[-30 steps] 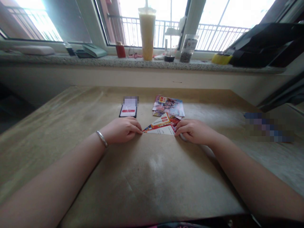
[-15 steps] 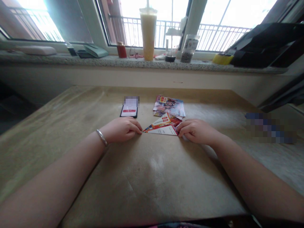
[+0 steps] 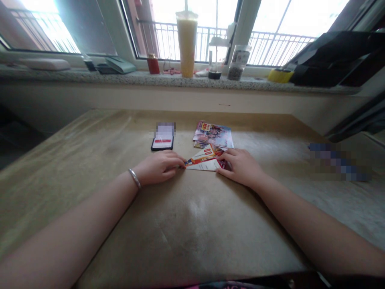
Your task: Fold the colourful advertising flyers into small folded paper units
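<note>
A folded paper sheet [image 3: 203,163], printed in white, red and yellow, lies on the table as a narrow wedge that points left. At its sharp left tip, my left hand [image 3: 161,166] has its fingers closed on the paper; a silver bangle circles that wrist. My right hand [image 3: 240,166] rests at the wide right end, thumb on the near corner and fingers over the far part, gripping the paper there. Some of the paper's right end is hidden beneath that hand. Just behind the wedge sits a stack of printed leaflets [image 3: 215,134].
A phone [image 3: 163,138] with a lit screen lies beyond my left hand. Far right on the table [image 3: 192,224] is a blurred-out bluish object [image 3: 338,162]. The stone windowsill [image 3: 135,79] bears a tall yellow drink cup [image 3: 187,44], a red bottle [image 3: 153,64] and a black bag [image 3: 331,60].
My right hand has shifted left and spread further over the paper's right end. My left hand has moved slightly right, still at the tip.
</note>
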{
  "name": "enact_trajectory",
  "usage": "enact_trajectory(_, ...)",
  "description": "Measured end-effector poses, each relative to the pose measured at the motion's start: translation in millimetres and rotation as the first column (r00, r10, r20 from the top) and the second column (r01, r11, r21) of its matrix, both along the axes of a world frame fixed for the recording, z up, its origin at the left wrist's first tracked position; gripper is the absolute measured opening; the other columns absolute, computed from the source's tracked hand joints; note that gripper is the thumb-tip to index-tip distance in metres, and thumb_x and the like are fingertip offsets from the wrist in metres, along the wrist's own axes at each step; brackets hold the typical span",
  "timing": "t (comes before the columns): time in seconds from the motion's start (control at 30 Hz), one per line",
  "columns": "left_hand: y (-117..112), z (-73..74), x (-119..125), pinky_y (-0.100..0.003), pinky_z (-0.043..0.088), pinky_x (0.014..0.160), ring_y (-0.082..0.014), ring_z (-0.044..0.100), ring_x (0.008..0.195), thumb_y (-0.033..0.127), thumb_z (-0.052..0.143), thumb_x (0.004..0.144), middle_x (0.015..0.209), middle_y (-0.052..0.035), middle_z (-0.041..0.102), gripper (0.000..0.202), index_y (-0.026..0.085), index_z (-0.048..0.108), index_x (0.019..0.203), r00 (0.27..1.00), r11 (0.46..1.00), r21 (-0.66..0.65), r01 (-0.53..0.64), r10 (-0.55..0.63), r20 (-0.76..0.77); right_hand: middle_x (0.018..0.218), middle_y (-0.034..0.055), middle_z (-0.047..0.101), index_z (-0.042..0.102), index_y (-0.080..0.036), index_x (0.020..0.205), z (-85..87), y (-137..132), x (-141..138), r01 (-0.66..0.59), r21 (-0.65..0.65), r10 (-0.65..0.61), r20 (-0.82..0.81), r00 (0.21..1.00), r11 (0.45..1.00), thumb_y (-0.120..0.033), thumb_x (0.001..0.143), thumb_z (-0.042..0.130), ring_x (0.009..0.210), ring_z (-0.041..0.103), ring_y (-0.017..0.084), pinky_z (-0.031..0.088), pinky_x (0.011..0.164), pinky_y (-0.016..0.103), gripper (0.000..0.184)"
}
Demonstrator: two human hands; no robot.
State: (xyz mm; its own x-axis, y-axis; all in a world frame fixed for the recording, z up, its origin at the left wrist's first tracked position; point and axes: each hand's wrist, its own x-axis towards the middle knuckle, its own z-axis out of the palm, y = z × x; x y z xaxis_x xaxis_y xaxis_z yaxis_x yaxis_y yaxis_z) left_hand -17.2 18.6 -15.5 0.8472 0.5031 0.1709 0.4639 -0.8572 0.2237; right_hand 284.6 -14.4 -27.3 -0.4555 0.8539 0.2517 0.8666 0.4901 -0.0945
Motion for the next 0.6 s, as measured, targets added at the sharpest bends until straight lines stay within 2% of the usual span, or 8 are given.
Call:
enact_trajectory(0.1, -3.7, -2.2, 6.2, -0.032, 0.046, 0.089, -0.0183, 0.057, 0.101, 0.02, 0.044, 0.088, 0.111, -0.0083, 0.063, 0.034, 0.02, 0.059, 0.119, 1.0, 1.0, 0.014, -0.012, 0.012, 0.009, 0.11, 0.0094, 0.063, 0.066, -0.023, 0.107, -2.9, 0.0, 0.1, -0.041, 0.003, 0.041, -0.023, 0.999, 0.999, -0.046, 0.079, 0.06, 0.102, 0.056, 0.028, 0.041, 0.088, 0.044, 0.037)
enact_trajectory(0.23, -6.7, -2.7, 10.2, -0.03, 0.047, 0.085, -0.0175, 0.057, 0.096, 0.02, 0.043, 0.09, 0.105, -0.0087, 0.063, 0.03, 0.019, 0.062, 0.113, 0.999, 1.0, -0.002, 0.012, -0.012, 0.042, 0.111, 0.0079, 0.063, 0.065, -0.025, 0.11, -6.3, 1.8, -0.5, -0.116, 0.005, 0.116, -0.076, 0.99, 0.993, -0.041, 0.081, 0.06, 0.104, 0.055, 0.026, 0.039, 0.091, 0.044, 0.034)
enact_trajectory(0.4, -9.0, -1.2, 13.9, -0.029, 0.049, 0.08, -0.0168, 0.058, 0.09, 0.019, 0.044, 0.089, 0.097, -0.0084, 0.064, 0.029, 0.019, 0.065, 0.109, 0.996, 0.999, -0.044, 0.031, -0.027, 0.09, 0.116, 0.0075, 0.062, 0.064, -0.024, 0.114, -13.3, 9.5, -3.9, -0.189, 0.012, 0.189, -0.142, 0.972, 0.982, -0.03, 0.088, 0.051, 0.109, 0.053, 0.023, 0.041, 0.093, 0.041, 0.03)
enact_trajectory(0.6, -8.3, -8.9, 17.3, -0.034, 0.049, 0.09, -0.0184, 0.057, 0.102, 0.017, 0.047, 0.087, 0.108, -0.0085, 0.063, 0.029, 0.021, 0.065, 0.109, 0.993, 0.997, 0.053, 0.056, -0.061, 0.103, 0.123, 0.0106, 0.058, 0.061, -0.022, 0.121, -16.5, 10.6, -5.6, -0.113, 0.001, 0.112, -0.144, 0.983, 0.994, -0.033, 0.086, 0.053, 0.115, 0.049, 0.027, 0.04, 0.097, 0.046, 0.037)
